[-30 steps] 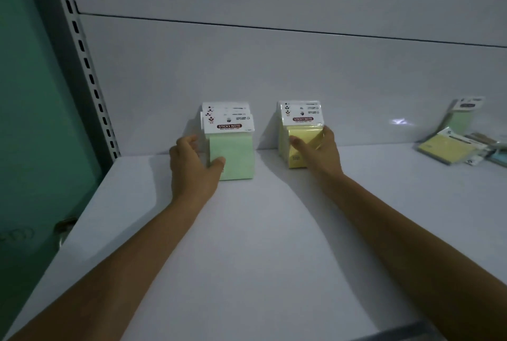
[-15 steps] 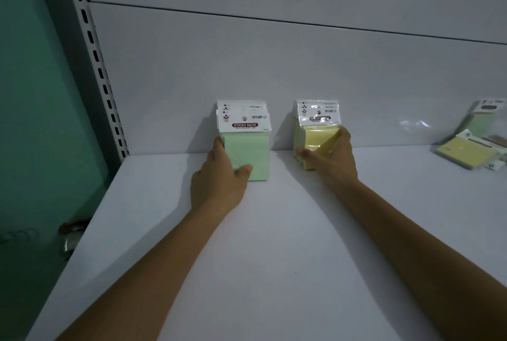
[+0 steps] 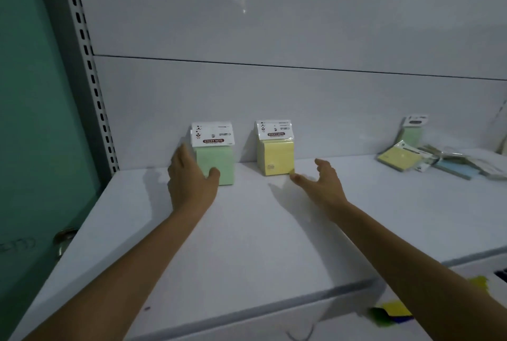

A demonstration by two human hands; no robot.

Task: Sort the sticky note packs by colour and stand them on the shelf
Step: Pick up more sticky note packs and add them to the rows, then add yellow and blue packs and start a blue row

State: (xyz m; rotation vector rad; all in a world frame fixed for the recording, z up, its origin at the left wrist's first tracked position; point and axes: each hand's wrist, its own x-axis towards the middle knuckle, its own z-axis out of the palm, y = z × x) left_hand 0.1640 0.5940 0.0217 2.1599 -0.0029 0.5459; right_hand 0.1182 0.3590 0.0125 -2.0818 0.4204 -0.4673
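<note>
A row of green sticky note packs (image 3: 219,161) stands upright against the back wall of the white shelf (image 3: 247,244). My left hand (image 3: 189,180) is closed around the row's left side and front, thumb on the front pack. To the right stands a row of yellow sticky note packs (image 3: 276,155). My right hand (image 3: 319,183) hovers just in front and right of it, fingers spread, touching nothing. At the far right a yellow pack (image 3: 399,158) lies flat, and a green pack (image 3: 411,132) leans on the wall.
A loose pile of packs, one of them blue (image 3: 455,169), lies at the shelf's far right. A slotted metal upright (image 3: 90,71) and a green glass door (image 3: 30,121) bound the left side. Yellow and blue items (image 3: 392,310) show below the shelf's front edge.
My right hand has let go of the yellow row and pulled back to the right, fingers spread. My left hand stays on the green row. My view has pulled back.
</note>
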